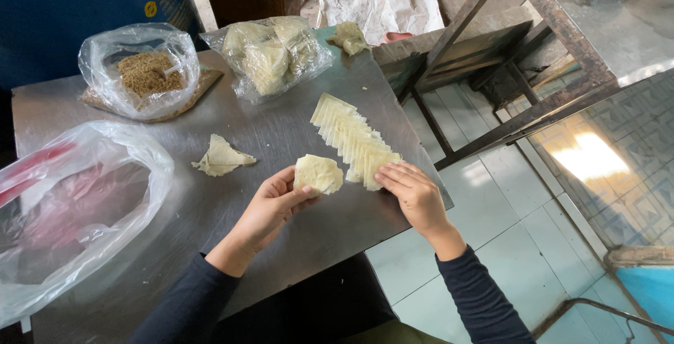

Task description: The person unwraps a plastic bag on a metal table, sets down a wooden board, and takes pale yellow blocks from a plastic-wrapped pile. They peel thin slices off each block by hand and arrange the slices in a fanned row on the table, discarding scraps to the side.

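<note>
L hand (270, 203) pinches a pale folded wrapper (318, 173) nr worktop (281, 126) front edge. R hand (414, 193), fingers flat & together, rests on fanned wrapper row (351, 137) by right edge.

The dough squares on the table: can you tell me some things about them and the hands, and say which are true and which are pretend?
1. The left hand holds a pale wrapper. True.
2. The right hand holds a spoon. False: its fingertips rest on the fanned row of wrappers.
3. The row of wrappers lies on a wooden board. False: it lies on the metal table.
4. One folded piece lies alone on the table. True.
</note>
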Demonstrator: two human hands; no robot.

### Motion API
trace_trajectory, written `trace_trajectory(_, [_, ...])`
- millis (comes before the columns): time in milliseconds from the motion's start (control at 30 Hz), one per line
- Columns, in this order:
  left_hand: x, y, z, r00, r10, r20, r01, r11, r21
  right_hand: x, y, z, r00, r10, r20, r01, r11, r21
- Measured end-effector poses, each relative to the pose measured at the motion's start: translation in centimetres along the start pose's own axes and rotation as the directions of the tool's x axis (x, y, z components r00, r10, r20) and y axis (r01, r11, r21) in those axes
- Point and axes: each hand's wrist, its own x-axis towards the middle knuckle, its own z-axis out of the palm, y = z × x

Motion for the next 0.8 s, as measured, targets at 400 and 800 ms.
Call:
trace_trajectory(400, [0.0, -0.9, 0.3, 0.985, -0.026, 0.172, 0.003, 0.991, 0.132, 4.3, -7.9, -2.2, 0.998, 0.006, 0.063, -0.033, 0.899, 0.437])
trace_trajectory(800, [0.2, -1.2, 0.1, 0.992, 0.033, 0.121, -0.059, 0.975, 0.215, 4.8, -5.6, 0.9, 0.932, 0.210, 0.297, -0.364, 0.539, 0.760])
